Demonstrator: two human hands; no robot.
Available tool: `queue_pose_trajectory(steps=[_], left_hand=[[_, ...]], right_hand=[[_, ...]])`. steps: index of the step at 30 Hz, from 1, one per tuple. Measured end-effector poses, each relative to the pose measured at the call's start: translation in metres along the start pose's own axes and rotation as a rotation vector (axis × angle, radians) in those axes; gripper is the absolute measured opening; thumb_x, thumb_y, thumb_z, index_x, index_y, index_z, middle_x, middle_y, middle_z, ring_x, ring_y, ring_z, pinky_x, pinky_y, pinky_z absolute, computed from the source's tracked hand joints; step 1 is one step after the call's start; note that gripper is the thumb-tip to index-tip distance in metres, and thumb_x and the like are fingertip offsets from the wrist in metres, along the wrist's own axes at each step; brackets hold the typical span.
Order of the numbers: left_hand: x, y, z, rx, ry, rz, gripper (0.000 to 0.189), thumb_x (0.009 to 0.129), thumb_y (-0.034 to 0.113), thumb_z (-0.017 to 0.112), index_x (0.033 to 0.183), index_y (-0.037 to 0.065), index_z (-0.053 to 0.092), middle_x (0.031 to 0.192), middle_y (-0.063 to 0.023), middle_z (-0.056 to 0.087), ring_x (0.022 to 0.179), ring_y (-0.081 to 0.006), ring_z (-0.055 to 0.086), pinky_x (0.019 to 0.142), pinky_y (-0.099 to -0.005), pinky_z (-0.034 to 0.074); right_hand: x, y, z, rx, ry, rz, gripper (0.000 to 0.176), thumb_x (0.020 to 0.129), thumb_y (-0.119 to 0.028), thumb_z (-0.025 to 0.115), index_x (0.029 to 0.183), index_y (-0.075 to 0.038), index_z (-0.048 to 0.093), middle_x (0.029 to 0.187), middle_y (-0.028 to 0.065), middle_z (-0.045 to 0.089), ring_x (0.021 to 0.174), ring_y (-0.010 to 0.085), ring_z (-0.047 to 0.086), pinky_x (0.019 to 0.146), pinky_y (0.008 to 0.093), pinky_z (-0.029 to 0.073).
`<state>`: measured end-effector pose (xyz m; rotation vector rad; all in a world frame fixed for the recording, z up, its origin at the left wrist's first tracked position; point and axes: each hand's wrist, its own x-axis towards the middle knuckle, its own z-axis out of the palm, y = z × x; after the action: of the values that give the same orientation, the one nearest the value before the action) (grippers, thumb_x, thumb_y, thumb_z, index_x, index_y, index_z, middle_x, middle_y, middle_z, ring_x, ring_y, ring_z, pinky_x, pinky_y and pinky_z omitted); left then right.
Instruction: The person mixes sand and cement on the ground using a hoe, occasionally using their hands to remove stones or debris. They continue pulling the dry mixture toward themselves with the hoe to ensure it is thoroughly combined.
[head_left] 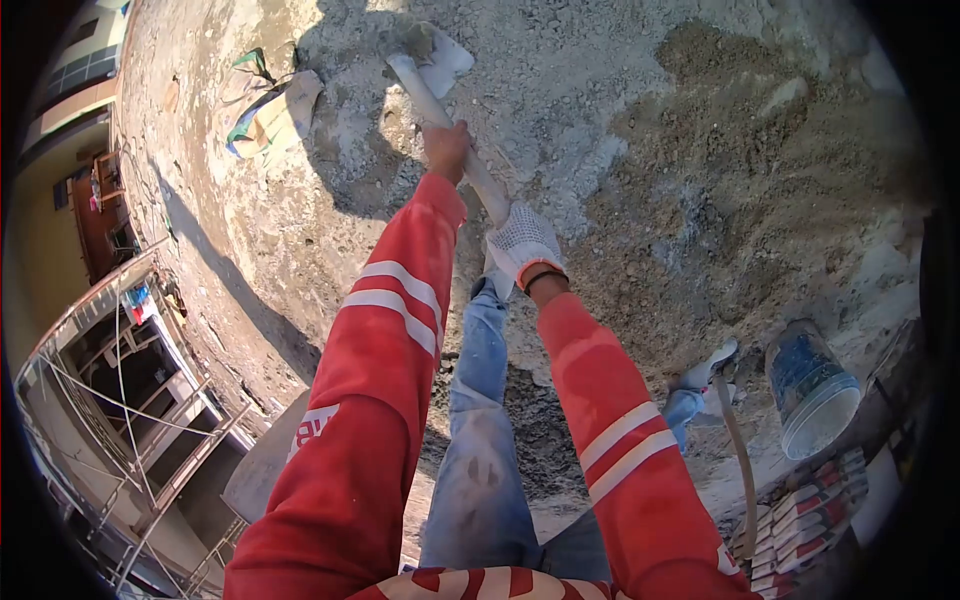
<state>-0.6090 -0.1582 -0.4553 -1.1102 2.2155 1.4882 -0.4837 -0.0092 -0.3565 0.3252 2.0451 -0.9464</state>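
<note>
A shovel (425,92) with a pale, dusty handle reaches up and left from my hands, its blade on the ground at the top. Bare, my left hand (447,150) is wrapped round the handle nearer the blade. My right hand (524,240), in a white dotted glove, is closed round the handle lower down, towards my body. Gray, crumbly material covers the ground about the blade, and a brown sandy pile (740,170) lies to the right.
Empty-looking torn sacks (275,105) lie at upper left. A blue bucket (812,390) lies tipped at right, beside a tool with a curved wooden handle (738,450). Stacked bags or blocks (815,515) stand at lower right. Metal framework (130,410) is at lower left.
</note>
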Motion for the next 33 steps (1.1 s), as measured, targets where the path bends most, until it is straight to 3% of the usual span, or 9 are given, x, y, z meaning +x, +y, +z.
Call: queue_pose_trajectory(steps=[2,8,14,18,20,22,24,28,33], left_hand=[[0.001,-0.051,0.013,0.215,0.018,-0.121,0.036,0.078,0.018,0.069,0.095,-0.007,0.051,0.081,-0.0228,0.065,0.072,-0.0338,0.068,0.065,-0.0414,0.055],[-0.079,-0.04,0.029,0.291,0.158,-0.057,0.046,0.076,0.018,0.069,0.108,-0.009,0.05,0.102,-0.03,0.064,0.092,-0.042,0.066,0.084,-0.0456,0.052],[-0.139,-0.016,0.053,0.673,0.127,0.182,0.044,0.075,0.021,0.067,0.102,-0.012,0.056,0.095,-0.0319,0.064,0.091,-0.0458,0.064,0.082,-0.0482,0.051],[-0.201,-0.029,0.092,0.639,0.013,0.128,0.051,0.077,0.022,0.067,0.11,-0.012,0.051,0.096,-0.0322,0.064,0.089,-0.0456,0.064,0.079,-0.0489,0.052],[-0.242,-0.068,0.111,0.566,-0.05,0.098,0.055,0.076,0.021,0.067,0.114,-0.011,0.047,0.091,-0.0307,0.065,0.086,-0.0461,0.064,0.078,-0.0495,0.052],[-0.291,-0.111,0.125,0.543,-0.153,0.037,0.061,0.078,0.02,0.066,0.124,-0.005,0.034,0.086,-0.028,0.065,0.083,-0.046,0.064,0.073,-0.0504,0.052],[-0.356,-0.113,0.124,0.54,-0.203,0.051,0.05,0.079,0.017,0.066,0.116,0.0,0.038,0.087,-0.0278,0.064,0.082,-0.0458,0.064,0.071,-0.0518,0.051],[-0.424,-0.118,0.114,0.453,-0.318,-0.065,0.051,0.08,0.015,0.066,0.119,-0.005,0.039,0.084,-0.0288,0.064,0.08,-0.0466,0.064,0.066,-0.0495,0.052],[-0.414,-0.135,0.119,0.474,-0.45,-0.049,0.049,0.08,0.013,0.067,0.117,-0.002,0.039,0.084,-0.0251,0.064,0.074,-0.0413,0.066,0.063,-0.0466,0.052]], right_hand=[[-0.01,0.006,-0.004,-0.018,-0.08,0.085,0.059,0.081,-0.03,0.066,0.132,-0.005,0.048,0.11,0.0232,0.064,0.102,0.0386,0.063,0.087,0.0449,0.052],[-0.056,0.053,0.004,0.048,-0.114,0.101,0.053,0.081,-0.035,0.068,0.117,0.001,0.054,0.108,0.0236,0.063,0.104,0.0389,0.06,0.088,0.0446,0.05],[-0.088,0.09,0.004,0.221,-0.055,0.02,0.046,0.081,-0.035,0.066,0.11,0.001,0.061,0.104,0.0245,0.065,0.101,0.0399,0.062,0.085,0.0451,0.051],[-0.134,0.153,-0.002,0.526,-0.101,0.099,0.04,0.079,-0.031,0.069,0.102,0.002,0.062,0.099,0.0235,0.065,0.097,0.0412,0.061,0.082,0.0451,0.05],[-0.169,0.2,0.014,0.467,-0.043,0.13,0.034,0.079,-0.028,0.07,0.095,0.001,0.061,0.083,0.0181,0.066,0.074,0.034,0.065,0.066,0.0411,0.052],[-0.226,0.204,-0.004,0.822,-0.229,0.433,0.025,0.083,-0.025,0.069,0.087,-0.003,0.057,0.064,0.0088,0.06,0.049,0.0211,0.058,0.045,0.0349,0.047],[-0.278,0.208,0.002,0.965,-0.211,0.605,0.016,0.087,-0.017,0.065,0.085,-0.007,0.053,0.057,0.001,0.051,0.041,0.0117,0.048,0.037,0.0279,0.042],[-0.337,0.211,0.006,1.137,-0.213,0.685,0.017,0.088,-0.015,0.064,0.081,-0.006,0.051,0.056,0.0011,0.049,0.041,0.0123,0.046,0.037,0.0291,0.042],[-0.323,0.199,0.001,1.205,-0.223,0.801,0.019,0.088,-0.015,0.064,0.078,-0.006,0.051,0.055,0.0016,0.048,0.043,0.0129,0.048,0.038,0.0299,0.044]])
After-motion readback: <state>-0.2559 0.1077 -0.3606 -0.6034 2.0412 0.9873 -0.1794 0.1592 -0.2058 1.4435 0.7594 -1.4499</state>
